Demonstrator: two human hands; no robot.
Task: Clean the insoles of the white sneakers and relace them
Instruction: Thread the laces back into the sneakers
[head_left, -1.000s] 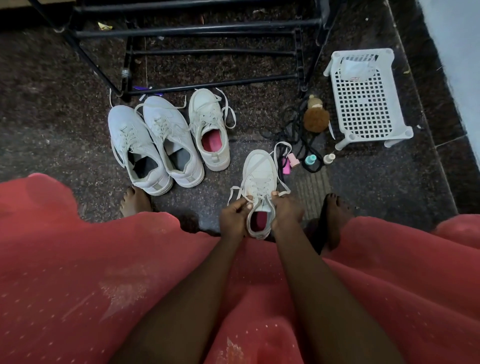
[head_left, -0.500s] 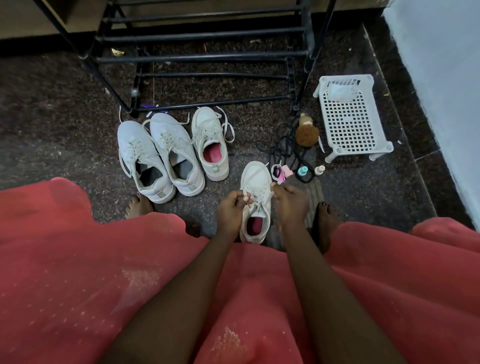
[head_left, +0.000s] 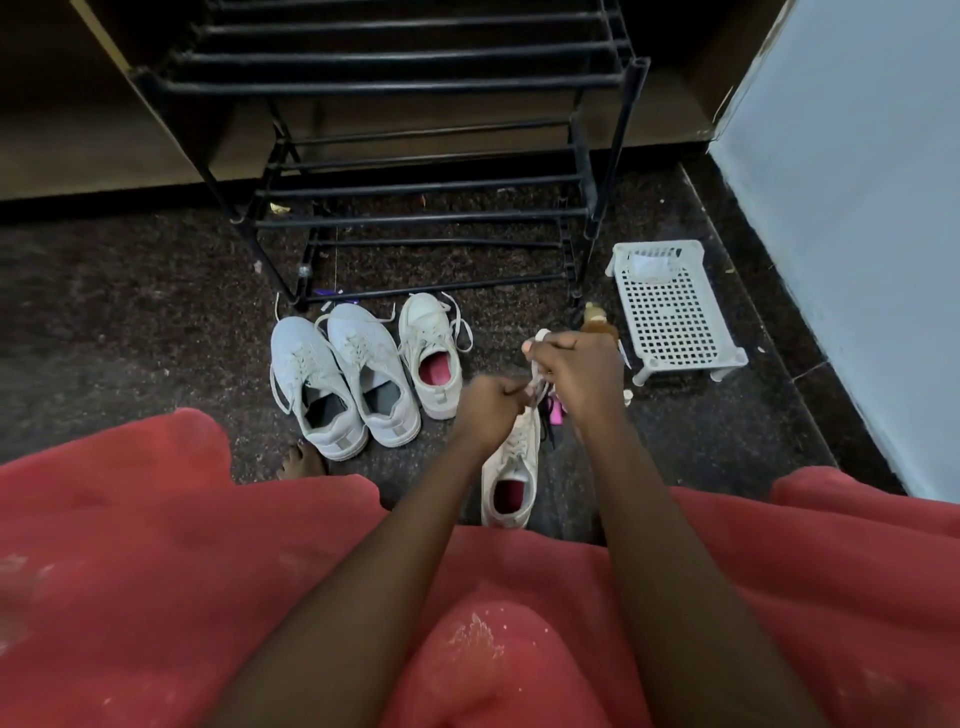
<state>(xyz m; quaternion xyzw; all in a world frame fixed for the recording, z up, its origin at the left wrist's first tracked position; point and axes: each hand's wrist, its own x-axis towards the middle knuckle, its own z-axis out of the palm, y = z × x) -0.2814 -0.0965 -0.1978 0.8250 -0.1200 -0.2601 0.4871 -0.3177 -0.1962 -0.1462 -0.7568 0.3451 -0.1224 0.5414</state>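
Now a seated person in a coral-red garment (head_left: 156, 571) bends over a white lace-up sneaker with a pink insole (head_left: 511, 470). It stands on the dark speckled stone floor (head_left: 156, 312) just in front of the knees, toe pointing away.

Compared with a second ago, when both hands sat low at the shoe's opening, both have lifted. The right hand (head_left: 576, 371) is now raised well above the toe, its fingers curled tightly round a white shoelace (head_left: 535, 383). The left hand (head_left: 491, 410) is lower and nearer the shoe, its fingers closed in a pinch on the same lace. The lace runs taut between the two hands and down to the eyelets. The camera has also tilted up, so more of the black metal shoe rack (head_left: 415, 156) shows.

This suggests the lace is being drawn through or tightened, so the work is at the lacing stage on this shoe. Whether the lace is going in or coming out cannot be told. The pink insole sits inside the shoe.

To the left stand a pair of white mesh sneakers with dark insoles (head_left: 311, 374) and a matching white sneaker with a pink insole (head_left: 431, 353), its lace ends lying loose. A white perforated plastic basket (head_left: 670, 312) sits to the right, a brown bristle brush (head_left: 597, 318) just beside it.
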